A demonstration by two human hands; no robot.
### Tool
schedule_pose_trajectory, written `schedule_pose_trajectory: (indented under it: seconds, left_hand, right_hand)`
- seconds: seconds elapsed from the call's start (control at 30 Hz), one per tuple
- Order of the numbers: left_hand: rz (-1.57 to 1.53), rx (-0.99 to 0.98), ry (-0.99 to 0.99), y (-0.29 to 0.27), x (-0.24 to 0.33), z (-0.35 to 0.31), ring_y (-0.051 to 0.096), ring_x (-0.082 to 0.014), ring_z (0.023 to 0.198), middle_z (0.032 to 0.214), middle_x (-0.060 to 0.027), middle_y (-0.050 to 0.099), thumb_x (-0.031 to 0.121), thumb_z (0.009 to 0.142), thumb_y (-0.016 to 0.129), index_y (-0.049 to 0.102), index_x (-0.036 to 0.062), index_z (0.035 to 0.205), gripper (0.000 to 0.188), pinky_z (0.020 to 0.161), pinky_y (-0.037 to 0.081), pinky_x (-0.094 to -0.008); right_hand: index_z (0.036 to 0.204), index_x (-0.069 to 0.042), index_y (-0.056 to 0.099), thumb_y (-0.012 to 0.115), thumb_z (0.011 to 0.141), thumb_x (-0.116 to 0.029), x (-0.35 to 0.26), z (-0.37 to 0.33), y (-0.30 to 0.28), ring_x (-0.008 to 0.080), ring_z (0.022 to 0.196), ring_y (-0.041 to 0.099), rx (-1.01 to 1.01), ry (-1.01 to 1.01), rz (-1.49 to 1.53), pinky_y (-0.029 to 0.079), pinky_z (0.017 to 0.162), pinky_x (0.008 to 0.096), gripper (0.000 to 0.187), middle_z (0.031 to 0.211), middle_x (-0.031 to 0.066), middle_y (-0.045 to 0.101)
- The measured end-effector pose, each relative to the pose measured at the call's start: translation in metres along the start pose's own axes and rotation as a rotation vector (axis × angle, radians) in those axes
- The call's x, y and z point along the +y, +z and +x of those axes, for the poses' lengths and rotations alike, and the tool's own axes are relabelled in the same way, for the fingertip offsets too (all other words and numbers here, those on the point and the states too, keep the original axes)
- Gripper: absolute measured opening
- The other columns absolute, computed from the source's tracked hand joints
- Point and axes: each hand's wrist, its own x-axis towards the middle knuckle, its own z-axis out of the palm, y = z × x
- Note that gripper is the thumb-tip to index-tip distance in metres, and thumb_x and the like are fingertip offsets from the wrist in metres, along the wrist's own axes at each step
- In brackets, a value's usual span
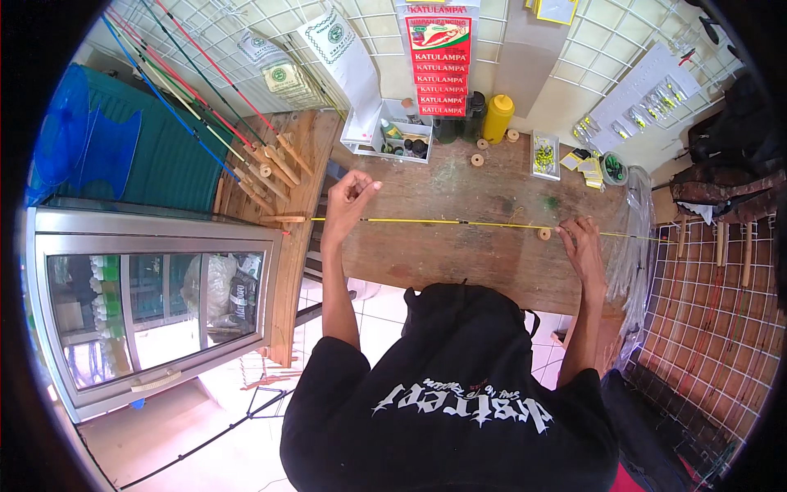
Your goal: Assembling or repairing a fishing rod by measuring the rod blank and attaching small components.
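A thin yellow fishing rod (422,220) with dark bands lies across the wooden table from left to right. Its wooden handle (284,219) points left. My left hand (352,199) is raised over the rod near the handle end, fingers curled and thumb pressed in; anything pinched there is too fine to make out. Toward the thin end, my right hand (581,243) has its fingertips closed at the rod. Just left of those fingertips sits a small wooden ring-shaped spool (544,234). A little loop of thread (516,215) shows by the rod.
A white box of bottles (387,150), a yellow squeeze bottle (498,120) and a tray of small yellow-green pieces (545,156) stand along the table's back. More rods with wooden handles (275,168) lean at left, above a glass-doored cabinet (156,295). Clear plastic (635,246) hangs at right.
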Motion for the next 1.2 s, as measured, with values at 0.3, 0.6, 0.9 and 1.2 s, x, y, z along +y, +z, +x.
schedule_pose_trajectory:
  seconds: [0.3, 0.6, 0.9, 1.2]
  left_hand:
    - [-0.024, 0.039, 0.074, 0.000, 0.023, 0.006, 0.034, -0.0002, 0.060, 0.066, 0.0096, 0.042, 0.010, 0.084, 0.072, 0.058, 0.0045, 0.079, 0.016, 0.052, 0.027, -0.0187]
    - [0.192, -0.102, 0.066, -0.021, 0.029, 0.011, 0.041, -0.0005, 0.063, 0.070, 0.0079, 0.048, 0.002, 0.076, 0.077, 0.063, 0.0037, 0.086, 0.017, 0.055, 0.031, -0.0172]
    - [0.177, 0.125, 0.038, -0.022, 0.002, 0.013, 0.045, -0.0030, 0.063, 0.070, 0.0051, 0.053, 0.008, 0.082, 0.073, 0.065, 0.0023, 0.090, 0.013, 0.057, 0.037, -0.0191]
    - [0.202, -0.009, -0.078, -0.017, -0.053, 0.009, 0.056, -0.0064, 0.068, 0.073, -0.0001, 0.060, 0.023, 0.091, 0.065, 0.065, 0.0014, 0.092, 0.022, 0.064, 0.044, -0.0228]
  right_hand:
    - [0.087, -0.004, 0.065, 0.066, 0.083, -0.017, 0.006, -0.006, 0.004, 0.0348, 0.085, 0.053, -0.065, 0.070, 0.027, 0.041, 0.078, 0.0438, 0.014, 0.085, 0.0159, 0.058]
    - [0.089, -0.003, 0.065, 0.067, 0.082, -0.015, 0.021, -0.013, 0.013, 0.0346, 0.084, 0.054, 0.019, 0.053, 0.031, 0.043, 0.076, 0.0438, 0.013, 0.084, 0.0157, 0.057]
    - [0.090, -0.002, 0.065, 0.066, 0.083, -0.009, 0.024, -0.017, 0.017, 0.0345, 0.087, 0.055, -0.048, 0.088, 0.036, 0.044, 0.079, 0.0421, 0.010, 0.087, 0.0151, 0.059]
    - [0.091, -0.003, 0.062, 0.066, 0.078, -0.003, 0.022, -0.017, 0.015, 0.0369, 0.089, 0.056, 0.018, 0.074, 0.065, 0.045, 0.079, 0.0442, 0.013, 0.091, 0.0170, 0.059]
